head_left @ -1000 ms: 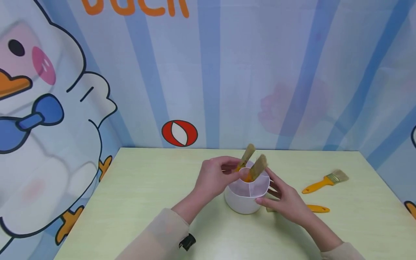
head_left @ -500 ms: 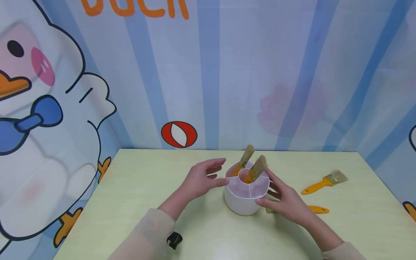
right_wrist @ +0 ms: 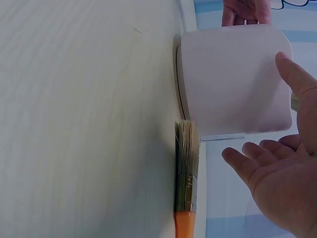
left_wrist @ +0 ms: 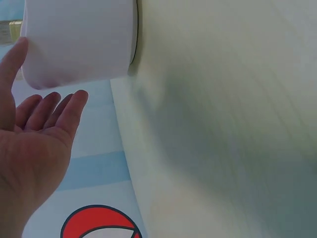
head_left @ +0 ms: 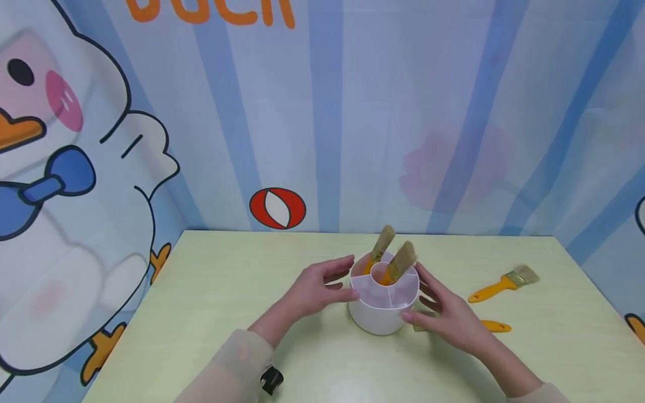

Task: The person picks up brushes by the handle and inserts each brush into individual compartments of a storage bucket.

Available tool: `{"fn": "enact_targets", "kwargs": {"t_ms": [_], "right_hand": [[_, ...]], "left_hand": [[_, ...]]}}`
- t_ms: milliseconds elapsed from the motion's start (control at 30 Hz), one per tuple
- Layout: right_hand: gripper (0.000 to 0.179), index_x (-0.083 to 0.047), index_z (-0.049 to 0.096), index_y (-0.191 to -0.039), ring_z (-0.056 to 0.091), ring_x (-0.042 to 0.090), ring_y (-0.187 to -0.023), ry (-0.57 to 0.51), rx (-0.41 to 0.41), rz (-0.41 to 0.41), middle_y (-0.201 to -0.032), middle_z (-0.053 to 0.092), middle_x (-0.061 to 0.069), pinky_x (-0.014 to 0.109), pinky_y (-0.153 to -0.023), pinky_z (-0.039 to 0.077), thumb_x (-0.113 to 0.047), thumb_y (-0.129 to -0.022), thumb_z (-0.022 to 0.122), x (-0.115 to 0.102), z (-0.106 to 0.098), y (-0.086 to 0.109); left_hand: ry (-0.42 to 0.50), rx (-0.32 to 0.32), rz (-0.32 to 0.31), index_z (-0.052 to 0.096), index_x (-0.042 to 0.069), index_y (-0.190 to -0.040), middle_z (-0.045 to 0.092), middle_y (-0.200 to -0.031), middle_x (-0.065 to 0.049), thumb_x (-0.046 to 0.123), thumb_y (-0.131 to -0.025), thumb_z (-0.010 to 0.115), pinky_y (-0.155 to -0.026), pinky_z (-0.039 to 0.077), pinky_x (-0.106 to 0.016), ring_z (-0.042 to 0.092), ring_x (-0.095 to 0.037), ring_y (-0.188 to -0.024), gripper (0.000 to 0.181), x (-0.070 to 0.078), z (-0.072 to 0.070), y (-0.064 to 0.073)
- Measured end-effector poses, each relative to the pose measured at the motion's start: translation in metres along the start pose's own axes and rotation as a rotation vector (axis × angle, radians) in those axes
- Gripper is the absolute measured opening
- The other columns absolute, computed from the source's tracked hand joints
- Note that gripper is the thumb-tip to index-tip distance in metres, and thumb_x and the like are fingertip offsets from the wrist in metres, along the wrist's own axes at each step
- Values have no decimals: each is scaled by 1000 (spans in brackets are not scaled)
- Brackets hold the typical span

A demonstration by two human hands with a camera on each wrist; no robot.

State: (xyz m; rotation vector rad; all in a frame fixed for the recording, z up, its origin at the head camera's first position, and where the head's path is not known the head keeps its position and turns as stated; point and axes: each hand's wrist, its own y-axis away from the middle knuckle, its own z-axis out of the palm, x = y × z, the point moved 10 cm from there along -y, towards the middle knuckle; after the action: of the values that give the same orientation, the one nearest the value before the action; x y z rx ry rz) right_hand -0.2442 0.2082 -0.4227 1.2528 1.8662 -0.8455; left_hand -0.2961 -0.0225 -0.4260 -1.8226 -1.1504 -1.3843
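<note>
Bright, even light fills the head view, seemingly from above, and a pale glare whitens the near part of the tabletop (head_left: pixel 347 378). Soft-edged shadow spreads over it below the right hand (head_left: pixel 450 319). Both wrist views are dimmer and greyer, each with a broad, diffuse shadow across the tabletop. In the right one, the white container (right_wrist: pixel 233 79) carries a faint slanting shade (its wall shows hardly any surface detail), while the bristles of the brush (right_wrist: pixel 187 158) look fairly crisp.
</note>
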Motion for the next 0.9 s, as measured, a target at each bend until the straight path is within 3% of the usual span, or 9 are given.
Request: {"fn": "enact_targets", "kwargs": {"t_ms": [200, 433, 733, 900], "right_hand": [[100, 0, 22, -169, 42, 47, -151, 18, 2, -3, -171, 30, 25, 51, -109, 51, -23, -95, 84, 0, -4, 6], [98, 0, 23, -169, 42, 45, -151, 25, 8, -11, -170, 33, 25, 50, -108, 52, -19, -94, 85, 2, -7, 13], [96, 0, 26, -168, 43, 44, -150, 24, 7, -15, -170, 34, 24, 49, -108, 52, -19, -94, 84, 3, -4, 15], [95, -1, 27, -168, 45, 45, -150, 32, -3, 13, -170, 35, 24, 50, -107, 53, -20, -94, 85, 3, 1, 14]], "left_hand": [[37, 62, 6, 56, 18, -157, 59, -156, -3, 23, -92, 87, -104, 59, -40, 57, -28, -144, 72, -3, 4, 7], [68, 195, 21, 59, 17, -155, 64, -151, -7, 24, -92, 88, -104, 59, -42, 61, -31, -139, 70, -4, 12, 20], [99, 373, 36, 60, 19, -154, 62, -153, -2, 25, -91, 89, -102, 59, -43, 61, -29, -140, 70, 0, 25, 40], [108, 429, 39, 60, 18, -154, 61, -154, -3, 25, -91, 89, -100, 60, -43, 60, -32, -140, 69, 1, 28, 48]]}}
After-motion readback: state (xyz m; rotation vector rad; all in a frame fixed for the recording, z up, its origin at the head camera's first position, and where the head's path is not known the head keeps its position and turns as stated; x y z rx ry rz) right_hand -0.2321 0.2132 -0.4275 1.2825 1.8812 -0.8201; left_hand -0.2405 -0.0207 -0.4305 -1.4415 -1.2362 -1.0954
